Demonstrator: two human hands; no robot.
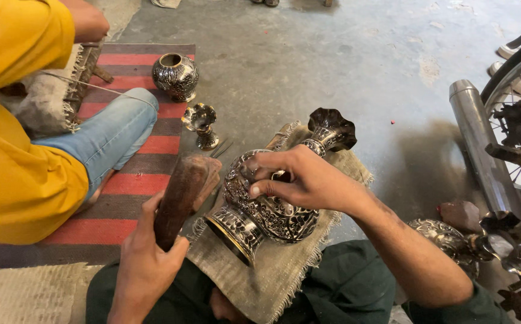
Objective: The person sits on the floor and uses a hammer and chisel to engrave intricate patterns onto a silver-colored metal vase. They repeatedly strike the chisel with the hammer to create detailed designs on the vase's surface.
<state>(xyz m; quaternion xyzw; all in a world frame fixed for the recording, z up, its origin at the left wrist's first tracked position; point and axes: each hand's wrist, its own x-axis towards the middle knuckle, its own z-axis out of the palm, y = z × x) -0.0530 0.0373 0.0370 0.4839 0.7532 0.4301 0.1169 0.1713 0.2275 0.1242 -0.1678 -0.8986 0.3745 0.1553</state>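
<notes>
The engraving step is in hand. The left hand (146, 264) clenches a wooden mallet (179, 198), raised. The right hand (299, 180) pinches a small tool against the vase (272, 210), centre frame on burlap cloth (272, 276). The vase's long axis runs lower left to upper right, mouth upper right. Next strike needs a steady tool.

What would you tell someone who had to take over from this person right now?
Left hand: closed around a wooden mallet, head raised over the work.
Right hand: fingers pinched on a small tool I cannot make out, pressed on the engraved metal vase.
The vase lies on its side on a burlap cloth over the lap, flared mouth pointing away.
Done: the vase body already carries dense pattern.
Left: I cannot tell which spots remain unworked.
Nearby: a round patterned pot and a small flared piece on the striped rug; another person in yellow sits at left.
</notes>
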